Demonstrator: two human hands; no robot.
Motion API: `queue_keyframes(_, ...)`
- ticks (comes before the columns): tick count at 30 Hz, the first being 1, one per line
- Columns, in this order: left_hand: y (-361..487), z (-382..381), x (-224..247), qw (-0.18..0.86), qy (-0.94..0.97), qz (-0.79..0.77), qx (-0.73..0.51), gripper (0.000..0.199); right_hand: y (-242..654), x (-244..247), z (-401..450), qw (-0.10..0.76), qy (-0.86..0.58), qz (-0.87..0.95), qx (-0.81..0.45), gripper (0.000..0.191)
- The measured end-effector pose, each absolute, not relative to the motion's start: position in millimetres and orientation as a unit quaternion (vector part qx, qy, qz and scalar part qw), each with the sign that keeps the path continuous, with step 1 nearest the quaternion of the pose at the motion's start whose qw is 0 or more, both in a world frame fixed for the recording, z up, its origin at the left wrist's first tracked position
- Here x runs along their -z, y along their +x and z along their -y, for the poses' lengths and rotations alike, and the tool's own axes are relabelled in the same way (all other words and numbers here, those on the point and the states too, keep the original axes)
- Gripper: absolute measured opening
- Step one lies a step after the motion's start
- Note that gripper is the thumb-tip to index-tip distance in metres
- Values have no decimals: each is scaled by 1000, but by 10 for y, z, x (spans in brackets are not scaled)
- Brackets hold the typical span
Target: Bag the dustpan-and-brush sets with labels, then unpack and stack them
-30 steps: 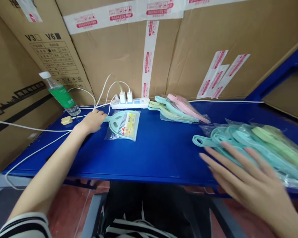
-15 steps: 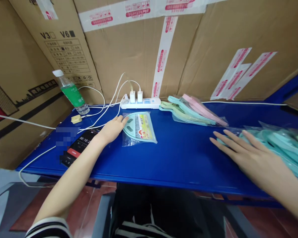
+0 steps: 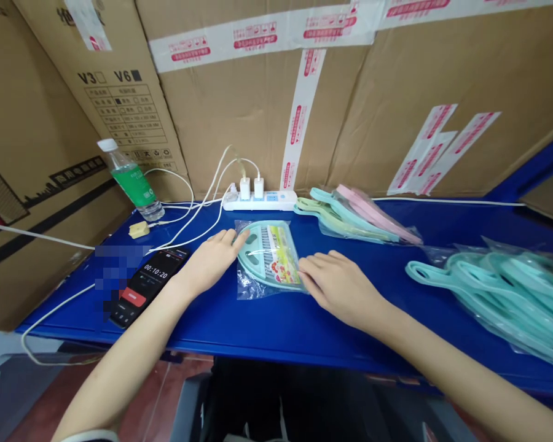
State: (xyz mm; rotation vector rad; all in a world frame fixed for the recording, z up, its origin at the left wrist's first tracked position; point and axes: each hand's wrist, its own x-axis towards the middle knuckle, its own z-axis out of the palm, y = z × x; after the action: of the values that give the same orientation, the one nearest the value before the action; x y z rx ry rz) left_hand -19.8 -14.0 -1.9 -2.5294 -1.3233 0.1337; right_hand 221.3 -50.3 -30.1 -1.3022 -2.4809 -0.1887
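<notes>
A mint-green, half-round plastic piece with oval holes and slots (image 3: 254, 258) lies flat on the blue table in a clear bag, a yellow printed card (image 3: 279, 245) inside. My left hand (image 3: 214, 258) is at its left edge, fingers bent and pinched onto the bag. At the straight right edge, my right hand (image 3: 338, 285) has its fingers curled around the rim; the fingertips are partly hidden. To the right lies a pile of bagged mint-green pieces with looped handles (image 3: 493, 294). Farther back are bagged green, blue and pink ones (image 3: 357, 215).
A white power strip (image 3: 283, 200) with chargers and cables stands against the cardboard wall (image 3: 239, 110). On the left are a water bottle (image 3: 136, 184), a small yellow block (image 3: 139, 229) and a phone showing a timer (image 3: 154, 276). The table's front edge (image 3: 276, 356) runs close to me.
My right hand has moved left from the mint-green pile to the bagged half-round piece. My left hand stays at that piece's left edge. The camera view has shifted slightly.
</notes>
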Motion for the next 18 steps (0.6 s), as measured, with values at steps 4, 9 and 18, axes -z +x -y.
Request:
queue_keyframes(4, -310, 100, 9, 124, -877, 464, -6, 61, 2454, 358, 544, 184, -514, 837, 30, 26)
queue_keyframes(9, -406, 87, 15, 94, -893, 432, 81, 57, 2626, 292, 573, 231, -546, 806, 1, 9)
queue_keyframes(18, -402, 112, -34, 94, -907, 382, 149, 50, 2412, 36, 232, 310, -499, 734, -341, 19)
